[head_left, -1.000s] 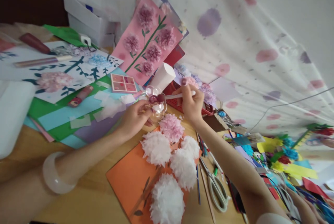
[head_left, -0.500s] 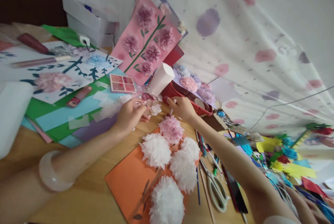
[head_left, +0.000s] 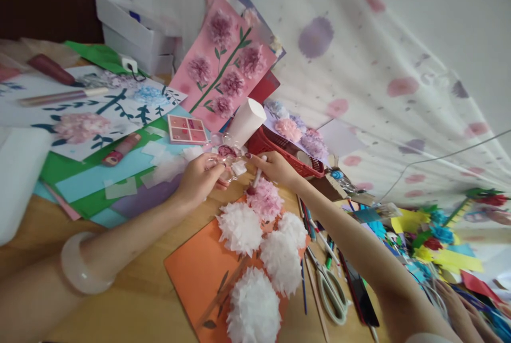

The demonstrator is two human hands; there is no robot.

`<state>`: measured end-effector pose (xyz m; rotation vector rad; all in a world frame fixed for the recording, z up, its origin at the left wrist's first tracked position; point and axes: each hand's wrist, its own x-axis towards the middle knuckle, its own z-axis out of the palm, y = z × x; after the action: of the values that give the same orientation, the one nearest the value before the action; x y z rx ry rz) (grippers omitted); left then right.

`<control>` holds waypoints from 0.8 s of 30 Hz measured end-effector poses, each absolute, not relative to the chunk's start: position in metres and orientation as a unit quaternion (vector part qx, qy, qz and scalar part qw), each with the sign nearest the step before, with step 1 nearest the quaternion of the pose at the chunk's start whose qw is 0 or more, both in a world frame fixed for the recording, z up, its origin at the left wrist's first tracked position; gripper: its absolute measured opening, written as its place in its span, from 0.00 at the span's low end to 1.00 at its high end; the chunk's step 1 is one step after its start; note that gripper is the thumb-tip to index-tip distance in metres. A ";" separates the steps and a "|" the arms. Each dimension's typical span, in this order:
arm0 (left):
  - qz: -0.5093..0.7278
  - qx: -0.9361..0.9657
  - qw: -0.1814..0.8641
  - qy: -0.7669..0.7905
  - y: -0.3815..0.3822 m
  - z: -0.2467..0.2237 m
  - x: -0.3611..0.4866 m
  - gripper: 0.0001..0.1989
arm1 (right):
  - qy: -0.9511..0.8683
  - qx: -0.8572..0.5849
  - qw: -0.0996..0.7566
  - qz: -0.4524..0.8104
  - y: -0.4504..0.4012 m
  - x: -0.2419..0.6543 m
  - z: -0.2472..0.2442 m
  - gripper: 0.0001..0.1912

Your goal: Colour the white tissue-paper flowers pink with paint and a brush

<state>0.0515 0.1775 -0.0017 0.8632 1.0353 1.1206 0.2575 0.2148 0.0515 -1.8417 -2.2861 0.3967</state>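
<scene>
My left hand (head_left: 202, 179) grips a clear plastic flower-shaped paint palette (head_left: 227, 171) with dark pink paint in it. In my right hand (head_left: 275, 168) is a short white-handled dabber (head_left: 258, 177), its dark red tip pointing down at the edge of the pink paper flower (head_left: 265, 200). Whether the tip touches the petals I cannot tell. That flower and several fluffy white paper flowers (head_left: 253, 304) lie on an orange sheet (head_left: 194, 274) with painted brown stems and leaves.
Scissors (head_left: 332, 292), pencils and a phone (head_left: 357, 287) lie right of the sheet. Behind my hands stand a white roll (head_left: 246, 119), a red basket (head_left: 275, 146) and a pink flower picture (head_left: 199, 87). A pink box (head_left: 187, 129) sits left. Another person's hand (head_left: 459, 305) shows lower right.
My right hand has shifted slightly left, and the dabber's tip now sits lower left beside the pink flower. My left hand keeps the palette in nearly the same place.
</scene>
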 end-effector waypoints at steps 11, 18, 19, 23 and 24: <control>0.488 0.387 0.643 0.446 0.177 -0.005 0.051 0.06 | -0.762 -0.628 0.117 0.101 0.199 0.272 0.058 0.27; 0.493 0.386 0.639 0.448 0.174 -0.006 0.053 0.07 | -0.760 -0.625 0.122 0.129 0.185 0.275 0.056 0.30; 0.493 0.384 0.637 0.452 0.174 -0.005 0.053 0.07 | -0.760 -0.623 0.118 0.143 0.186 0.275 0.056 0.31; 0.497 0.375 0.635 0.457 0.174 -0.004 0.053 0.08 | -0.750 -0.634 0.143 0.122 0.189 0.278 0.060 0.28; 0.499 0.374 0.635 0.456 0.174 -0.005 0.053 0.08 | -0.746 -0.639 0.154 0.105 0.188 0.280 0.062 0.27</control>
<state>0.0527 0.1738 -0.0046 0.8552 1.0422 1.1400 0.2803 0.1884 0.0615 -1.8317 -2.1383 0.2999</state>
